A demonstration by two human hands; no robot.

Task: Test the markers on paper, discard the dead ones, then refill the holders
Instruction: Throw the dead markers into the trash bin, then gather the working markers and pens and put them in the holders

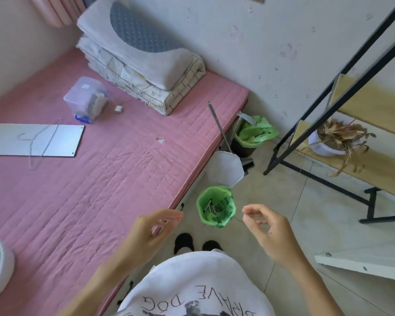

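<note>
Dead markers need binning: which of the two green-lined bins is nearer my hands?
The small green-lined bin on the floor between both hands, holding grey sticks; the other green-lined bin stands farther off by the wall.

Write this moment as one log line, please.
left hand: empty, open | right hand: empty, open | green-lined bin: markers inside | stage: discarding

Pink quilted mattress (100, 190) showing stitched rows. Small bin (216, 207) wearing green liner, grey sticks inside. Pillow (132, 39) w/ grey dotted patch. Quilt (146, 80) showing white grid pattern. White shirt (192, 290), black lettering.
</note>
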